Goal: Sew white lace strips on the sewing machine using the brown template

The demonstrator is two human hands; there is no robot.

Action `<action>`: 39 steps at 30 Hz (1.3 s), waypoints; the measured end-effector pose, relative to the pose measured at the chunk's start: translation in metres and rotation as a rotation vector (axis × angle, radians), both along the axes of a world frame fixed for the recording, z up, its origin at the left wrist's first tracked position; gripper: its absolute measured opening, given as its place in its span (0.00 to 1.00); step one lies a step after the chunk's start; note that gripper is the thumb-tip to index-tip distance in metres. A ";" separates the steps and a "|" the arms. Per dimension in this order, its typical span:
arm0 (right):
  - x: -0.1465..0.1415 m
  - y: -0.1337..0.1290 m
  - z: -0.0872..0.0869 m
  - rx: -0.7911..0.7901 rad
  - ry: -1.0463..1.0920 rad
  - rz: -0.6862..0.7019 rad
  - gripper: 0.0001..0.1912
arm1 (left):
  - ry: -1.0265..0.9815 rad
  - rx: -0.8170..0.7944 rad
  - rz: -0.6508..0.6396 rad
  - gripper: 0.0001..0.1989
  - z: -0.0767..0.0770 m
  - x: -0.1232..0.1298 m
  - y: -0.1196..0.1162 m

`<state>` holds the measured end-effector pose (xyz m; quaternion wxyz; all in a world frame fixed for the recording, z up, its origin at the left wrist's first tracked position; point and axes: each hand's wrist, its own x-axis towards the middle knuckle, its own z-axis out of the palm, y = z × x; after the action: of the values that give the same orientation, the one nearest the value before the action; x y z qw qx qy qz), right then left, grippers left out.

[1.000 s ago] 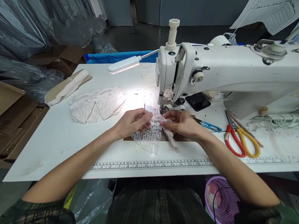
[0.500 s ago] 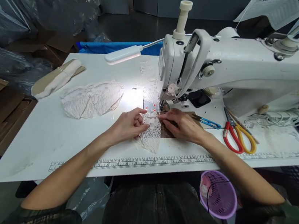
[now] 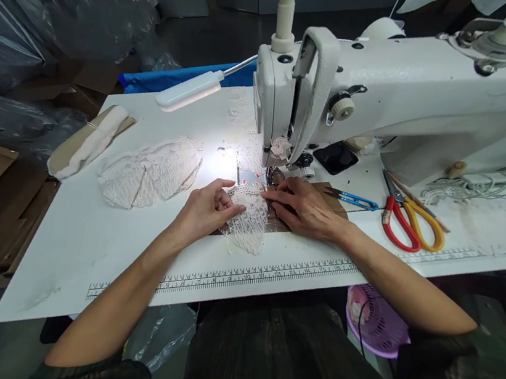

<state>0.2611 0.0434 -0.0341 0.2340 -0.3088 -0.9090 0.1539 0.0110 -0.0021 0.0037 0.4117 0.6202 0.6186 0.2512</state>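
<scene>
A piece of white lace fabric (image 3: 248,226) lies in front of the sewing machine's needle area (image 3: 273,175). My left hand (image 3: 209,210) has its thumb and fingers closed on the lace's left side. At the upper right edge of the lace, my right hand (image 3: 299,208) pinches the fabric with its fingertips, close to the presser foot. Beneath the right hand is a brown sheet (image 3: 332,203), partly covered by the hand and the lace. More lace (image 3: 243,141) stretches behind the needle.
Gathered lace (image 3: 150,173) and a banded white fabric roll (image 3: 94,140) lie to the left. Blue thread snips (image 3: 356,200) and scissors with red and yellow handles (image 3: 409,222) lie right. A lamp (image 3: 189,90) hangs over the table; a purple basket (image 3: 377,330) stands below its edge.
The camera view has shifted, so the machine looks larger and further left. Both hands stay on the lace, whose upper edge now looks straighter between them.
</scene>
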 end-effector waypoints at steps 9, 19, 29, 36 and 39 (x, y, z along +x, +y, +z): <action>-0.001 -0.004 -0.006 0.052 -0.020 -0.012 0.16 | 0.033 -0.007 -0.017 0.34 0.003 0.002 0.000; 0.008 -0.012 0.004 -0.010 -0.020 0.107 0.18 | 0.051 0.032 -0.020 0.32 -0.004 0.000 0.001; 0.006 -0.014 0.002 0.043 -0.073 0.109 0.18 | 0.081 0.032 -0.026 0.33 -0.002 -0.002 0.000; 0.006 -0.015 0.006 0.048 -0.085 0.097 0.17 | 0.117 0.036 -0.059 0.31 -0.001 -0.004 -0.003; 0.006 -0.016 0.006 0.046 -0.093 0.095 0.17 | 0.093 0.035 -0.054 0.28 -0.002 -0.004 -0.004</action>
<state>0.2670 0.0277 -0.0281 0.1907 -0.2666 -0.9358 0.1294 0.0068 -0.0057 0.0019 0.3783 0.6550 0.6154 0.2218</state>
